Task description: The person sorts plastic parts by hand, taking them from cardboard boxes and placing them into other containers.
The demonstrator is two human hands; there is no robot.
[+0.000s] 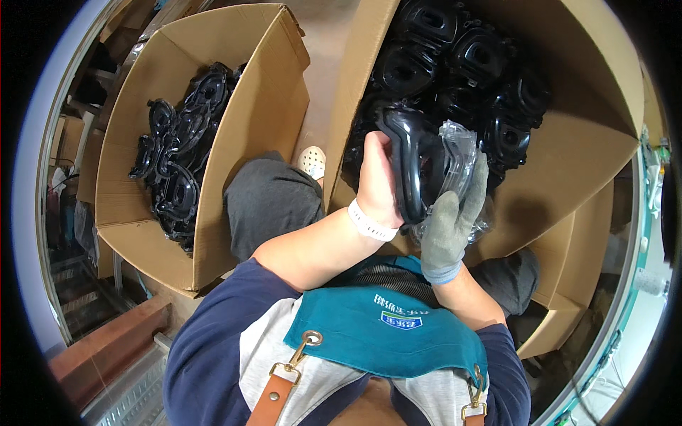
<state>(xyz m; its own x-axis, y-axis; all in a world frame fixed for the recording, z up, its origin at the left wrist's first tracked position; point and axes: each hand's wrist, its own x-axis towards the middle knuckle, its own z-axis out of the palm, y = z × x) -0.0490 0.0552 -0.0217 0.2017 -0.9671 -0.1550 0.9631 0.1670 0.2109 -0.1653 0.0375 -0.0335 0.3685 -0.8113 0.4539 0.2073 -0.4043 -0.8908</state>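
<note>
My bare left hand (378, 181), with a white band at the wrist, is wrapped around the outer side of a glossy black plastic housing (408, 167). The housing is upright and curved, with a dark opening in it. On its right, my right hand (447, 238) wears a grey glove and grips a clear plastic cover (460, 153) between thumb and fingers. The cover stands close along the housing's right edge; whether they touch I cannot tell. More clear plastic (484, 219) shows behind the gloved hand, partly hidden.
A large cardboard box (568, 135) ahead on the right holds several black housings (483, 55). Another cardboard box (263, 117) on the left contains black frame-like parts (188, 128). A smaller carton (568, 263) sits at the lower right. My knee (273, 202) is between the boxes.
</note>
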